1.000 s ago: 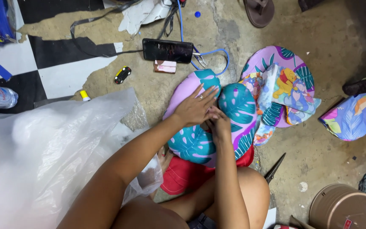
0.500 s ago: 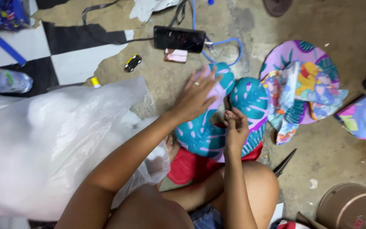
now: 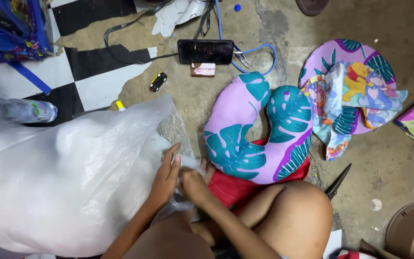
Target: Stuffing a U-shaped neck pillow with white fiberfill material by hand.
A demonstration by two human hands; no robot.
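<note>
My fingers: left hand [image 3: 166, 178] lies half curled against the mouth of the big clear plastic bag [image 3: 68, 182], fingers close together on the film. Right hand [image 3: 193, 186] is bunched at the same opening, fingertips buried in crumpled plastic; I cannot tell whether they pinch anything inside.

Step in hand, as I judge it: working at the bag's opening, where the white stuffing shows through the film. Next move would call for one hand holding the mouth wide while the other goes in, since the film is slack and folds over itself.

Bag sits on the floor at my left, against my knee. Just right of my hands, untouched: a U-shaped neck pillow [image 3: 259, 136], purple with teal leaves, resting on a red cloth [image 3: 238, 189].

Further out:
- Round purple leaf-print cover [image 3: 334, 57] with cartoon-print fabric [image 3: 355, 96] lying on it, right of the pillow.
- Scissors [image 3: 337, 182] by my knee.
- Dark phone [image 3: 205, 51] propped beyond the pillow, blue cable [image 3: 259, 49] beside it.
- Clear plastic bottle [image 3: 17, 110], lying flat far left, label pale with a blue and green band.
</note>
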